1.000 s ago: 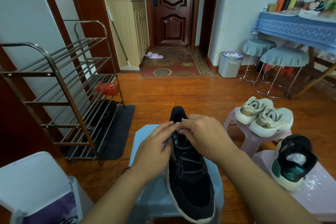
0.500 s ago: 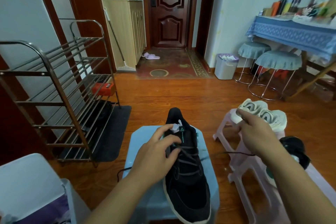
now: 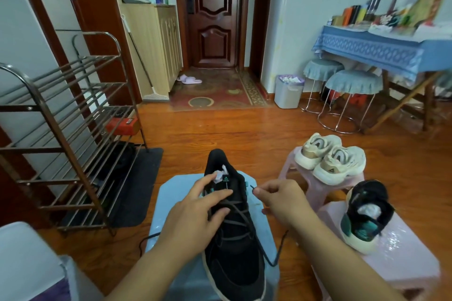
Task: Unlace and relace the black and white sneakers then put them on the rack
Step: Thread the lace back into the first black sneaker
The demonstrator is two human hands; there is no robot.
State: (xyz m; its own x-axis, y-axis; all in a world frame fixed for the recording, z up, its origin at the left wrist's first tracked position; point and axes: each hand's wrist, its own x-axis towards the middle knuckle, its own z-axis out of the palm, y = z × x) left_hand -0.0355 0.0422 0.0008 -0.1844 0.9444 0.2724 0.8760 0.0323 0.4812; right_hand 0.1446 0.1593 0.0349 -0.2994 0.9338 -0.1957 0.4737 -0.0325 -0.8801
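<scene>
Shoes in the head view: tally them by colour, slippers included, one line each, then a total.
Black sneakers: 2, one on the blue stool under the left hand, one on the pink stool
Cream sneakers: 2
Lilac slippers: 2
Total: 6

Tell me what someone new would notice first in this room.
A black suede sneaker with a white sole lies on a pale blue plastic stool at centre, the left hand resting on its laces while the right hand pinches a dark lace end. A bare metal shoe rack stands left.
</scene>
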